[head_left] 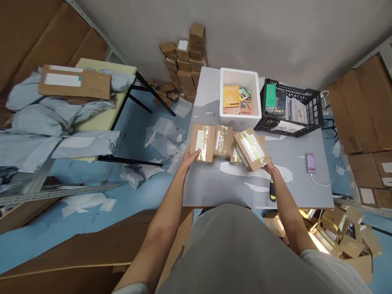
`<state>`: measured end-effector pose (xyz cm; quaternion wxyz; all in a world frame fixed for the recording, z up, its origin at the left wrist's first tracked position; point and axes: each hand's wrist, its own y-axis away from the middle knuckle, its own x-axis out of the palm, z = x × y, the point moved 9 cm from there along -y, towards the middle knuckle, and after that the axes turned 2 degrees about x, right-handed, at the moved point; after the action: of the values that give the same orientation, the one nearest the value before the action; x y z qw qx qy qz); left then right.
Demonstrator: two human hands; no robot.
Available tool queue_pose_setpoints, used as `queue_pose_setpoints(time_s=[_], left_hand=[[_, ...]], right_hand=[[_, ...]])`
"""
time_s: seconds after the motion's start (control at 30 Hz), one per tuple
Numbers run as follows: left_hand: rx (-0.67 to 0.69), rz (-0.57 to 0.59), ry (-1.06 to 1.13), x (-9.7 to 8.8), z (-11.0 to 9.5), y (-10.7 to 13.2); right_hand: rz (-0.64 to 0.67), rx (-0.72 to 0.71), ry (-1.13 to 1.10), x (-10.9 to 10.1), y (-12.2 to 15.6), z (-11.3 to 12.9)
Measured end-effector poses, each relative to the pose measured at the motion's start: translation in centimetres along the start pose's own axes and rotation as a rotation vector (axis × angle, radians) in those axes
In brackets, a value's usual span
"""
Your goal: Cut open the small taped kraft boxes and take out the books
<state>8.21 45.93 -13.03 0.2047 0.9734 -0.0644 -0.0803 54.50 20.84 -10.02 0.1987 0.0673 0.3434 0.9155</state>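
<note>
brown cardboard fills both hands at a grey worktop (205, 183): a tilted box (250, 150) sits askew at the right end of a row, partly covering a lower box (236, 157); whether it rests on that box or is lifted clear cannot be told. the right hand (268, 166) is curled around its near right corner, fingers mostly hidden, while the left hand (192, 156) is closed lightly on the near left corner of the leftmost box (203, 143), thumb on top. between them lies a narrower box (223, 141). held by one corner, the tilted box seems likeliest to slip or swing; pressing the row inward too hard could skew it. just beyond, a white foam bin (239, 121) and a black crate (315, 108) hold what look like books; a hard forward shove could jam boxes against the bin. a yellow-and-black cutter (272, 191) lies beside the right forearm (288, 208), within catching reach of a careless sweep. farther right, a phone (310, 163) trails a cable (321, 184). more boxes (186, 69) stand stacked by the wall (260, 36).
</note>
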Motion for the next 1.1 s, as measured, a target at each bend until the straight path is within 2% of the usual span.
queue_pose_setpoints(time_s=[0.1, 0.23, 0.33, 0.43, 0.5, 0.53, 0.63, 0.73, 0.83, 0.97, 1.03, 1.1], left_hand=[[-0.010, -0.002, -0.021, 1.4, -1.3, -1.4], [-0.003, -0.005, -0.072, 2.0, -2.2, -2.1], [0.024, -0.057, -0.121, 1.6, -2.3, -2.0], [0.031, -0.158, -0.155, 0.9, -1.5, -1.0], [0.038, -0.178, -0.131, 1.0, -0.4, 0.5], [0.042, -0.172, -0.110, 1.2, 0.4, 1.5], [0.005, -0.150, -0.061, 2.5, 4.0, 5.6], [-0.078, -0.078, -0.024, 4.7, 8.7, 10.7], [-0.108, 0.047, -0.008, 7.6, 12.6, 15.5], [-0.092, 0.257, 0.021, 10.9, 15.4, 20.0], [-0.101, 0.327, 0.045, 11.6, 16.0, 20.9], [-0.123, 0.347, 0.064, 11.5, 16.3, 20.9]], right_hand=[[-0.068, 0.039, 0.002, -0.9, -1.5, 2.1], [-0.149, 0.049, 0.009, -1.1, -1.6, 3.5], [-0.233, 0.002, 0.016, -1.1, 0.2, 3.6], [-0.428, -0.141, 0.034, -2.1, 4.0, 4.0], [-0.552, -0.303, 0.058, -2.5, 7.2, 5.0], [-0.572, -0.384, 0.094, -2.2, 8.6, 5.7], [-0.489, -0.538, 0.334, 0.6, 11.2, 7.7], [-0.515, -0.553, 0.549, 3.2, 12.3, 9.0], [-0.633, -0.543, 0.556, 4.5, 14.1, 9.5], [-0.677, -0.547, 0.502, 6.1, 19.0, 7.9], [-0.651, -0.516, 0.511, 7.0, 22.3, 6.0], [-0.598, -0.463, 0.513, 8.0, 25.3, 3.4]])
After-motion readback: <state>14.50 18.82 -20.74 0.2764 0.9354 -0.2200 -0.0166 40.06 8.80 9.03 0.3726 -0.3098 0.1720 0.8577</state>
